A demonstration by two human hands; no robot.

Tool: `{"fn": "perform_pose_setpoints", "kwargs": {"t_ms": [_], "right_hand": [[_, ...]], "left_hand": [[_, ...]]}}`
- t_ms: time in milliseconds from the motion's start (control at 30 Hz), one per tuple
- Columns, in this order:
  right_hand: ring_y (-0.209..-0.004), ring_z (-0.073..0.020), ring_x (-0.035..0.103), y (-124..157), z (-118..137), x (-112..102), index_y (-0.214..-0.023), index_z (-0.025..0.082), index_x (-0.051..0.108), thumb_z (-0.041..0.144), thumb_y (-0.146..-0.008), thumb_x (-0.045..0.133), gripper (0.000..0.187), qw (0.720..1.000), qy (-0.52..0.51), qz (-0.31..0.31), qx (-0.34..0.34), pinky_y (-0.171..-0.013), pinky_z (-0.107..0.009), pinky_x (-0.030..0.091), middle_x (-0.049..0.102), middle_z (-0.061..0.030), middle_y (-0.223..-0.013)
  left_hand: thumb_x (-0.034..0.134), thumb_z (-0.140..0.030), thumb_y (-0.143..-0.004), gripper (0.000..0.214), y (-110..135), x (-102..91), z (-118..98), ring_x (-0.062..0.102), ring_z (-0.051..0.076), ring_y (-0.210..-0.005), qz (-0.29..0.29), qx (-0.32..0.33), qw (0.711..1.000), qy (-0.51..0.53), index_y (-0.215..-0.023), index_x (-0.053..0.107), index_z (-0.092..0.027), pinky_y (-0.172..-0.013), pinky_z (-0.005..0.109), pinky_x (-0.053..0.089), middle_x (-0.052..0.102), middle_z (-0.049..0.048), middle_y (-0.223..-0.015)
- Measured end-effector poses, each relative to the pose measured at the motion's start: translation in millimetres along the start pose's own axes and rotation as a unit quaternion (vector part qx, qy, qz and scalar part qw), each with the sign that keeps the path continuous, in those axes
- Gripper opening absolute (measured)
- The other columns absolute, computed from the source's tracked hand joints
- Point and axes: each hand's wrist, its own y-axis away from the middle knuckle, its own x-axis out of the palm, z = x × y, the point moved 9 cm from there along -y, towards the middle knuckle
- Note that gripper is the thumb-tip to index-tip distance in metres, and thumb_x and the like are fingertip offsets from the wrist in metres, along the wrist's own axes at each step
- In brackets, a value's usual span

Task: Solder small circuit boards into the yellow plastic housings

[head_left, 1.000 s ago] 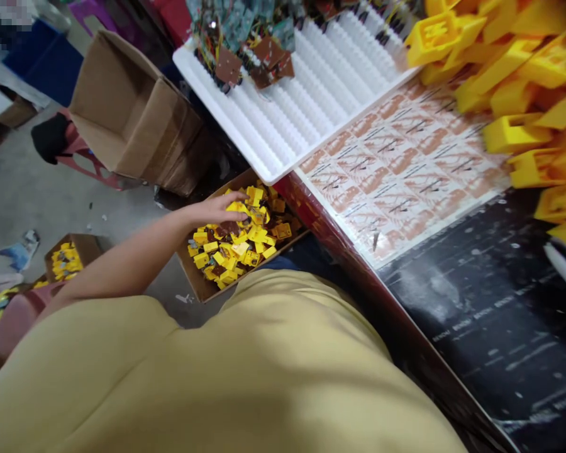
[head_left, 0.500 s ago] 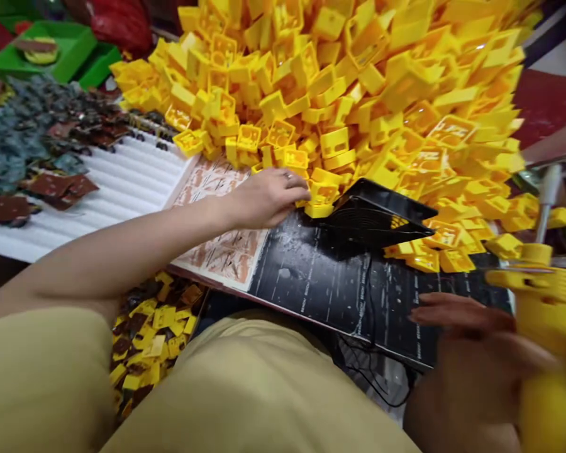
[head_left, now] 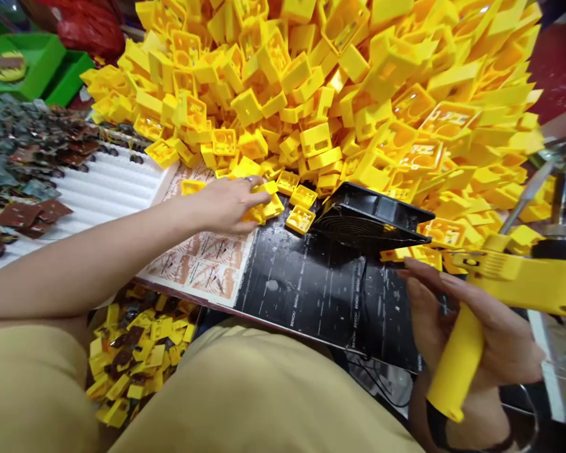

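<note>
My left hand reaches across the table and closes its fingers on a yellow plastic housing at the foot of a big heap of yellow housings. My right hand is wrapped round the handle of a yellow glue gun at the lower right, its barrel pointing left. A black fan lies tilted on the black mat between the two hands.
A white ribbed tray with brown and green circuit boards is at the left. A printed sheet lies by the mat. A box of finished yellow parts sits below the table edge. Green bins stand far left.
My view swung from the floor box up to the table. The left hand left the box, reached the heap and drew a housing back left. The right hand's glue gun came into sharper view.
</note>
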Motion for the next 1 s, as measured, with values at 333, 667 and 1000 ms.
{"fn": "perform_pose_setpoints", "kwargs": {"t_ms": [333, 667, 1000], "right_hand": [[-0.090, -0.0142, 0.068, -14, 88, 98, -0.113, 0.025, 0.057, 0.017, -0.093, 0.056, 0.022, 0.952, -0.029, 0.201, -0.228, -0.071, -0.023, 0.053, 0.070, -0.0041, -0.101], [-0.072, -0.0190, 0.056, -28, 111, 163, -0.111, 0.020, 0.061, 0.010, -0.093, 0.040, 0.029, 0.920, 0.065, 0.319, -0.219, -0.059, -0.028, 0.038, 0.060, -0.0062, -0.076], [-0.086, -0.0181, 0.065, -22, 117, 108, -0.120, 0.018, 0.047, 0.037, -0.097, 0.054, 0.031, 0.907, -0.150, 0.311, -0.240, -0.077, -0.030, 0.053, 0.066, -0.0066, -0.096]], "left_hand": [[0.046, -0.025, -0.095, 0.035, 100, 13.9, -22, 0.065, 0.027, -0.110, -0.241, 0.006, 0.970, 0.042, -0.127, 0.061, -0.021, -0.090, 0.045, 0.054, 0.059, 0.0175, -0.135], [0.041, -0.035, -0.098, 0.035, 127, 46.6, -32, 0.072, 0.017, -0.072, -0.095, -0.089, 0.959, 0.251, -0.115, 0.068, -0.020, -0.062, 0.026, 0.052, 0.077, 0.0031, -0.084], [0.057, -0.050, -0.087, 0.052, 56, 18.3, -64, 0.065, 0.033, -0.103, -0.159, -0.090, 0.979, 0.086, -0.121, 0.061, -0.012, -0.079, 0.042, 0.052, 0.066, 0.0174, -0.122]]}}
